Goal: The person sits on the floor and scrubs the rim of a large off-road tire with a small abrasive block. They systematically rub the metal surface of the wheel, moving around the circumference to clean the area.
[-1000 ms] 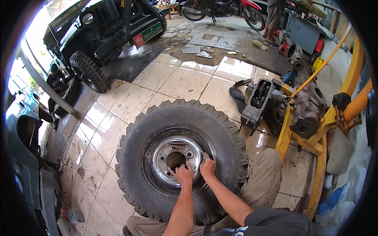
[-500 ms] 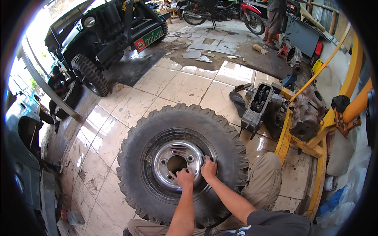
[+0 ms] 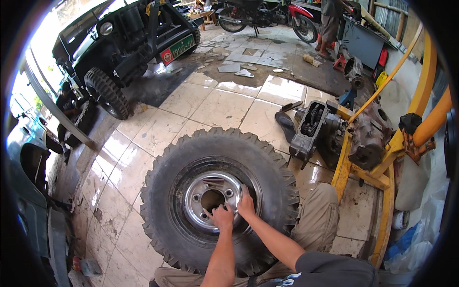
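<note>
A big knobby off-road tyre (image 3: pixel 162 191) lies flat on the tiled floor in front of me, with a silver steel wheel rim (image 3: pixel 201 189) in its middle. My left hand (image 3: pixel 222 216) rests on the rim's near edge beside the centre hole, fingers curled. My right hand (image 3: pixel 246 206) presses on the rim's right edge just next to it. Whether either hand holds a small tool or part is hidden. My knees in tan trousers (image 3: pixel 320 215) flank the tyre.
A yellow engine hoist frame (image 3: pixel 382 162) with a gearbox (image 3: pixel 368 138) and an open gear housing (image 3: pixel 311 129) stands right. A dark off-road vehicle (image 3: pixel 124 43) is parked at back left, a motorcycle (image 3: pixel 267 14) and a standing person (image 3: pixel 330 24) farther back.
Both hands stay on the rim with only slight shifts. My head has tilted, so the tyre sits a little lower and the view reaches farther back.
</note>
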`<state>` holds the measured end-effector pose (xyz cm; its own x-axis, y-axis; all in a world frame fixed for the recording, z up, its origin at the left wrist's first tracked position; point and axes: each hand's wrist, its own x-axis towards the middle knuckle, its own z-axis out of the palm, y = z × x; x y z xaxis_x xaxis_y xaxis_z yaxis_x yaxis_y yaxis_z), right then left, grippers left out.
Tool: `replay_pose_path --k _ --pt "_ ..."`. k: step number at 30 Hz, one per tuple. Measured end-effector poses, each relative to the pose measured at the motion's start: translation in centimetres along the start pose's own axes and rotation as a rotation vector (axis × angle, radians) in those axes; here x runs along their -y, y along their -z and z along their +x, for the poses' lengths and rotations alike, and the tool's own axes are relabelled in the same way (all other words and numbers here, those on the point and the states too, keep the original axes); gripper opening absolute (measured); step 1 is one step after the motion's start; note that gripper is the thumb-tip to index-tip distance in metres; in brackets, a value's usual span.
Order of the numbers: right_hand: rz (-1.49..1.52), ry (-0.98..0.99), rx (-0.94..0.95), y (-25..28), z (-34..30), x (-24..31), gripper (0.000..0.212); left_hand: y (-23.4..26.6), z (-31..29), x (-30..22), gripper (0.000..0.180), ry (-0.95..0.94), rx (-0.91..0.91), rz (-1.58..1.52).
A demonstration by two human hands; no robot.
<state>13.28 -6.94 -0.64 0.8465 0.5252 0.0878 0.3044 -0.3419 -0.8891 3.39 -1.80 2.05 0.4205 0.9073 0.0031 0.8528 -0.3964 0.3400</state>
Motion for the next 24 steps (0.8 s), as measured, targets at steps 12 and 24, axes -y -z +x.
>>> replay_pose_path --k 12,24 --pt "-0.08 0.042 0.142 0.4 -1.8 1.0 0.091 0.5 0.3 0.8 0.05 0.009 0.032 0.015" --pt "-0.065 -0.008 0.255 1.1 0.6 1.4 0.1 0.4 0.3 0.9 0.049 0.0 0.063 0.048"
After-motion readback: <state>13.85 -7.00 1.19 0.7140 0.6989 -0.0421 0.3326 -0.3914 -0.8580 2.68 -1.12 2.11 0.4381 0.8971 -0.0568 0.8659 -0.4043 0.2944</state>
